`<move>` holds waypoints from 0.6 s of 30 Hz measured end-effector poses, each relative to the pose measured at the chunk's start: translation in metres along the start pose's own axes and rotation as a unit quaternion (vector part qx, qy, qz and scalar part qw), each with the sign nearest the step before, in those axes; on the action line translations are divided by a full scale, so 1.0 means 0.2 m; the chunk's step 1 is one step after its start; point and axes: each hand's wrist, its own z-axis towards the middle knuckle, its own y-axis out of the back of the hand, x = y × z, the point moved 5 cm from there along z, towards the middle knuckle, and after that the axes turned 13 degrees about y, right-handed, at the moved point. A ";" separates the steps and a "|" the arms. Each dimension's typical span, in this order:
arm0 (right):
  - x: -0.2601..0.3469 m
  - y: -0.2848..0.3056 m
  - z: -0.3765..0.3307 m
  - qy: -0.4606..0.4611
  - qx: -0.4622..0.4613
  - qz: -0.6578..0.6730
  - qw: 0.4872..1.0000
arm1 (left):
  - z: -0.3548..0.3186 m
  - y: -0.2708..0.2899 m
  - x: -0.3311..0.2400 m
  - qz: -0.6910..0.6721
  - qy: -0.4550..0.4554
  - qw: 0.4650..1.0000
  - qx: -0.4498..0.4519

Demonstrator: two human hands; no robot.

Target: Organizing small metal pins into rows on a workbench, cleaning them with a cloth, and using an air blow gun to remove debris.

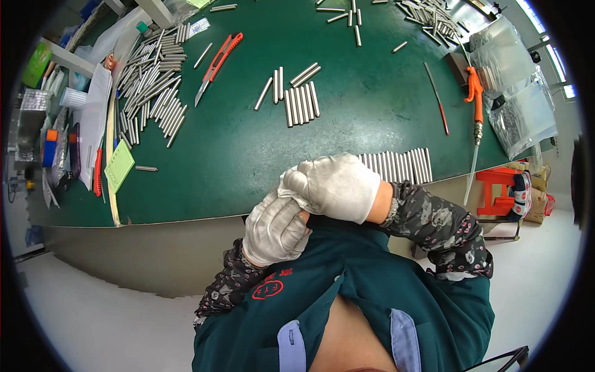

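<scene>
Slim silver metal rods [301, 105] lie in rows, likely to curb rolling; white-gloved left hand [276, 230] and right hand [331, 187] press together nearer (anything pinched is hidden).

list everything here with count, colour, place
table: one, green, centre
big pin pile: many, silver, left
far pins: many, silver, far side
middle pins: about eleven, silver, centre
pin row: many, silver, near right
utility knife: one, red, beside big pin pile
perforated card: one, lime, near left
thin tool: one, red handle, right
air gun: one, orange, right edge
bags: several, clear, right edge
stool: one, red, floor right
clutter: uncounted, mixed colours, left edge
left hand: one, white glove, near edge
right hand: one, white glove, against left hand
</scene>
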 end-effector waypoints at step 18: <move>-0.43 0.02 -0.18 -0.170 -0.385 0.704 0.572 | 0.07 -0.03 -0.04 0.039 -0.046 0.998 -0.024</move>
